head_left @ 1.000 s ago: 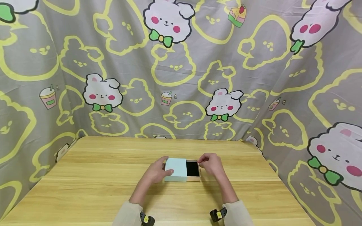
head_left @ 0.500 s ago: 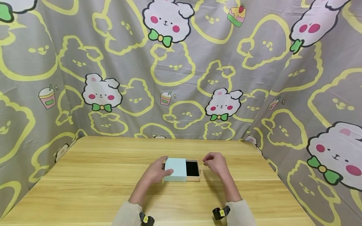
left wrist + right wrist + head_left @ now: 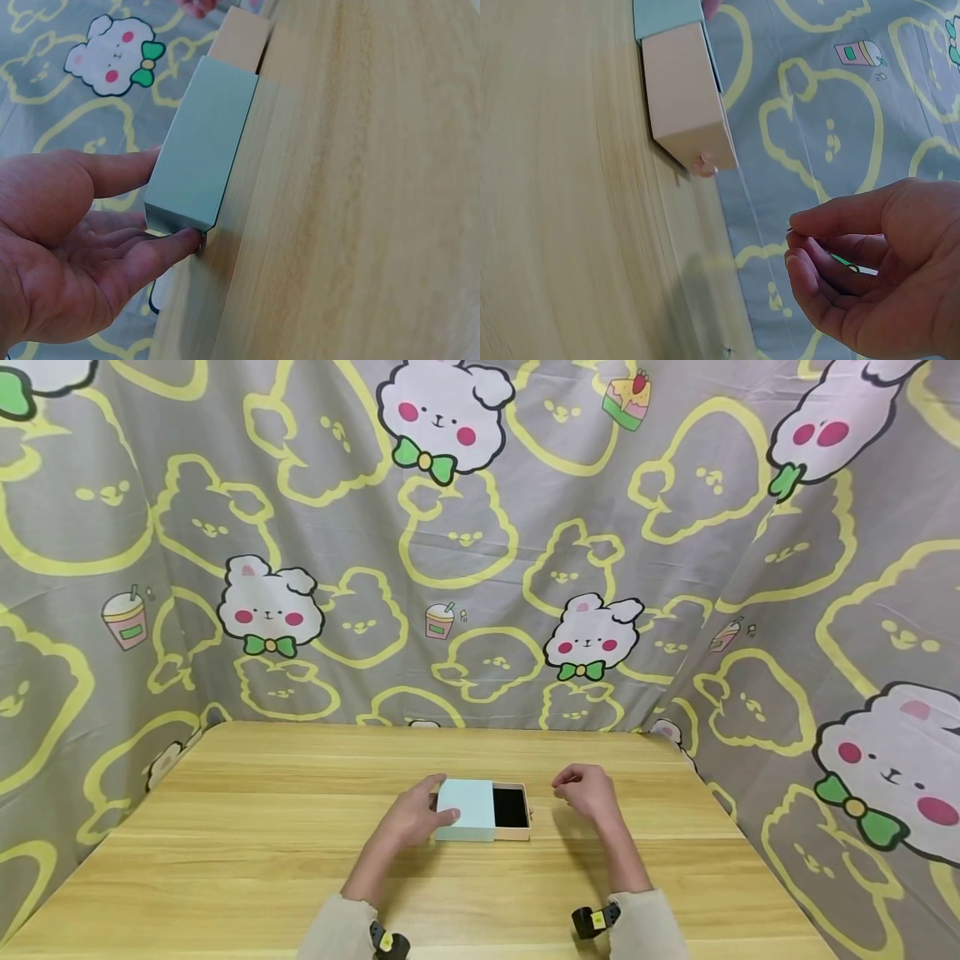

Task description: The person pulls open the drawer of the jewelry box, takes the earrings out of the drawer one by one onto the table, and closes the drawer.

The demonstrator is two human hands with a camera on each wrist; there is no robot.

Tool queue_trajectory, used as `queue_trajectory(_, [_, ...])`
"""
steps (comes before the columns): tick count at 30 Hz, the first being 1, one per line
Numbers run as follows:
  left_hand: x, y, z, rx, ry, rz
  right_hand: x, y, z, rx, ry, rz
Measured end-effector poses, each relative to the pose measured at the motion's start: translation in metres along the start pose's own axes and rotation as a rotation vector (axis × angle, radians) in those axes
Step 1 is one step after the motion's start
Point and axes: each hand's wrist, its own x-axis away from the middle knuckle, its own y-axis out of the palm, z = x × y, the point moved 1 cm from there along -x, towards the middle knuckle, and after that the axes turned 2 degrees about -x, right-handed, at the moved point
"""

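A pale blue box sleeve (image 3: 467, 810) lies on the table, with a peach drawer (image 3: 513, 833) partly out of its right end. Black padding (image 3: 512, 808) lines the part of the drawer that shows. My left hand (image 3: 411, 815) grips the sleeve at its left end, thumb and fingers on opposite sides. Right of the drawer, apart from it, my right hand (image 3: 588, 792) is raised with thumb and forefinger together. At those fingertips a tiny thin dark thing (image 3: 790, 229) shows; its kind is too small to tell.
The wooden table (image 3: 300, 893) spreads around the box. A grey curtain (image 3: 465, 685) with cartoon prints stands behind and at both sides. The drawer's end carries a small pink ribbon tab (image 3: 703, 166). A small glinting speck (image 3: 729, 351) appears low in the right wrist view.
My right hand has moved from the drawer's far right corner off to the right, its fingertips still together. The left hand and the box have stayed put, the drawer equally far out.
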Motion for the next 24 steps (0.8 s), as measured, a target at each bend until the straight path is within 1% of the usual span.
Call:
queue_trajectory(16, [0.000,0.000,0.002,-0.010,0.003,0.001,-0.005,-0.013,0.021,0.009,0.058,0.017])
queue_trajectory(21, [0.000,0.001,0.001,-0.008,0.005,0.003,-0.008,-0.015,0.029,0.005,0.055,0.017])
queue_trajectory(24, [0.000,0.001,0.000,-0.009,0.007,0.004,-0.008,-0.016,0.034,0.021,0.055,0.022])
